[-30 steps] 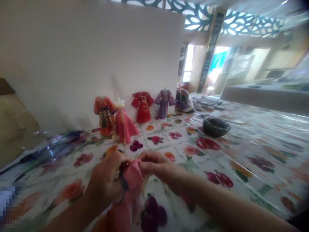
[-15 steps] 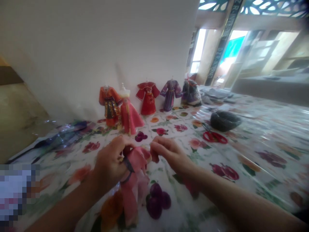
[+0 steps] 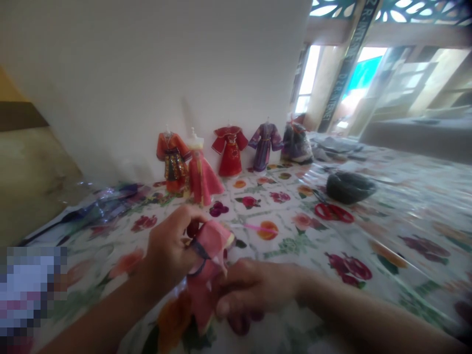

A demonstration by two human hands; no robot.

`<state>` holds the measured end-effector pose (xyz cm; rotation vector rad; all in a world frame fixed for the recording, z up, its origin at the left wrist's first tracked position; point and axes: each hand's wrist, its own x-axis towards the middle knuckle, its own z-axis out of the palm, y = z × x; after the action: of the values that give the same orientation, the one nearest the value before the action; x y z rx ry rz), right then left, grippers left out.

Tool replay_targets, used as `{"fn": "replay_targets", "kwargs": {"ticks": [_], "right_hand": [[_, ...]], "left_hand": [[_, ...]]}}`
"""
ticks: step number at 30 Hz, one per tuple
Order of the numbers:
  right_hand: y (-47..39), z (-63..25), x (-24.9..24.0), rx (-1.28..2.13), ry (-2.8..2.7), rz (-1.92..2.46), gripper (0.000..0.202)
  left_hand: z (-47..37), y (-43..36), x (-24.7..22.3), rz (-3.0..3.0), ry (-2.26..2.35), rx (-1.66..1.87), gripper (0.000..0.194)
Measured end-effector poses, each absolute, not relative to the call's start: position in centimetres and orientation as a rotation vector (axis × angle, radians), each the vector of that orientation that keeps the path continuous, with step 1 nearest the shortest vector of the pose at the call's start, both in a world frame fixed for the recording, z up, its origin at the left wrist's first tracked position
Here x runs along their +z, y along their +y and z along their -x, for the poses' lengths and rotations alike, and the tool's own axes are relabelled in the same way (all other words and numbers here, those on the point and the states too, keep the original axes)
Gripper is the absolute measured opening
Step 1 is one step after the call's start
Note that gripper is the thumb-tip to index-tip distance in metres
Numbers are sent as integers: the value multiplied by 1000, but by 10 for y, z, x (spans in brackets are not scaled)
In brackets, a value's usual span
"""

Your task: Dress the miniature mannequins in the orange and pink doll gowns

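Observation:
A small piece of pink doll clothing (image 3: pixel 214 237) with a dark trim band is pinched in my left hand (image 3: pixel 169 246), above the table. Its lower part hangs down toward the tabletop. My right hand (image 3: pixel 254 285) is at the lower right side of the garment, fingers curled and thumb toward the cloth. These fingers look closed on its edge, though the contact is partly hidden. A thin pink streak (image 3: pixel 261 228), too blurred to name, shows just beyond the garment.
Against the white wall stand doll outfits on small forms: an orange one (image 3: pixel 172 160), a pink dress (image 3: pixel 202 172), a red one (image 3: pixel 230 152) and a purple one (image 3: pixel 265 145). Red-handled scissors (image 3: pixel 334 213) lie near a dark bowl-like object (image 3: pixel 350 187) on the flowered tablecloth (image 3: pixel 291 246).
My right hand has moved from the garment's upper right down to its lower part. My left hand still holds the garment. The pink streak has appeared beyond it.

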<state>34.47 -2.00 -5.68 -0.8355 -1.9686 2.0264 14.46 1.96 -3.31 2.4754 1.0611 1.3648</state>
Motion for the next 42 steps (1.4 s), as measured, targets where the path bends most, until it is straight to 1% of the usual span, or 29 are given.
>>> {"fn": "replay_targets", "kwargs": {"ticks": [5,8,11,14,17,19,21,23,27,31,36,39,42], "right_hand": [[-18,-339,-62,1680,-1633,720,33],[-15,-339,-62,1579,-1484,693,38],[-15,-340,-62,1584,-1558,718,37],[-18,-339,-61,1518,-1797,704,36],[-23,-337,-60,1404,-1963,773,43],[-24,-336,-62,1309,-1956,809,42],[-23,-336,-66,1212,-1872,823,35],[-20,-336,-69,1221,-1784,836,32],[-17,-334,-70,1399,-1663,843,40],[-15,-333,-67,1291,-1592,831,41],[-12,-332,-73,1166,-1515,885,37],[-11,-333,-74,1026,-1508,932,33],[-11,-336,-70,1071,-1488,881,30]], "left_hand": [[-146,18,-37,-2549,1034,1387,16],[-148,18,-37,-2581,1025,1393,16],[-149,18,-34,-2594,1027,1406,13],[-148,17,-30,-2563,1050,1385,16],[-148,16,-28,-2545,1070,1364,17],[-148,15,-29,-2560,1087,1360,15],[-148,15,-30,-2577,1098,1353,14],[-148,16,-31,-2589,1095,1340,16],[-147,17,-34,-2669,1077,1281,11],[-147,20,-38,-2792,1086,1244,3],[-147,20,-44,-2956,1031,1146,12],[-148,19,-46,-3037,1003,1116,8],[-150,18,-46,-3053,985,1093,4]]}}
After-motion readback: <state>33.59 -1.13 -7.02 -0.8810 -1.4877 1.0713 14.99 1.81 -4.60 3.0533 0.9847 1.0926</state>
